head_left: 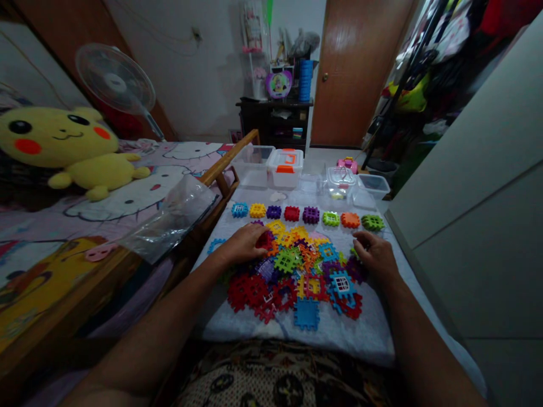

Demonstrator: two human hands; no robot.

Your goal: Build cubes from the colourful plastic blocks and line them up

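bedroom, dim; white cloth (373,333) as work surface. item: heap of plastic tiles (297,271), mixed colours, mid-cloth, between both hands. row of single tiles (309,215) lies behind it, colours varied. left hand (244,244): palm down on the heap's left edge, fingers bent, hold unclear. right hand (376,255): fingers curled at the right edge, hold unclear. handling note: probably best to lift one tile from the top, since notched edges snag neighbours.

Sitting at a white-covered table (373,330), laying the left hand (244,244) on a heap of coloured waffle blocks (297,271) and touching its right edge with the right hand (376,255). Facing a row of eight single blocks (309,215), clear plastic boxes (284,167) beyond it, a yellow plush toy (63,144) on the bed (169,164) at left.
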